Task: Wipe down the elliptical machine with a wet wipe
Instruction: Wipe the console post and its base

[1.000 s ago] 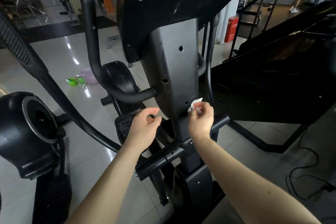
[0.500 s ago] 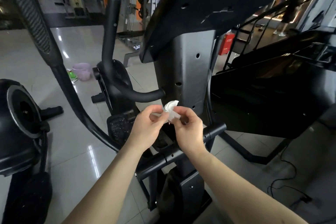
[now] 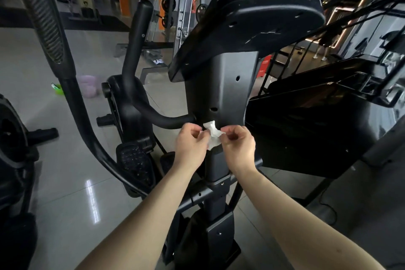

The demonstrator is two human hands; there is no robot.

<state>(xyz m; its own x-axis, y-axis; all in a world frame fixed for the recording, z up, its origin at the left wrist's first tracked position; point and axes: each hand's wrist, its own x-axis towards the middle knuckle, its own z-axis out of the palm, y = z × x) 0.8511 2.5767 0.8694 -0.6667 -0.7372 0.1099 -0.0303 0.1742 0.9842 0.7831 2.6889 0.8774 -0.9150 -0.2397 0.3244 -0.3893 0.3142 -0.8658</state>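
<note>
Before the elliptical's grey centre post [image 3: 221,85], my left grip [image 3: 190,144] and right grip [image 3: 237,147] each pinch the crumpled wet wipe [image 3: 213,136] between them. I judge I'm refolding it; nothing shows which parts are wiped, so post, handlebar [image 3: 135,50] and console [image 3: 263,11] may remain.

white wet wipe [image 3: 213,135], black elliptical machine [image 3: 221,85], green tub [image 3: 58,89]

two grips [image 3: 191,146] [image 3: 238,148], one wipe [image 3: 213,135], maybe two ellipticals [image 3: 221,85] [image 3: 13,142]

A crumpled white wet wipe [image 3: 213,135] hangs just before the dark upright column of the black elliptical machine [image 3: 221,90].
</note>
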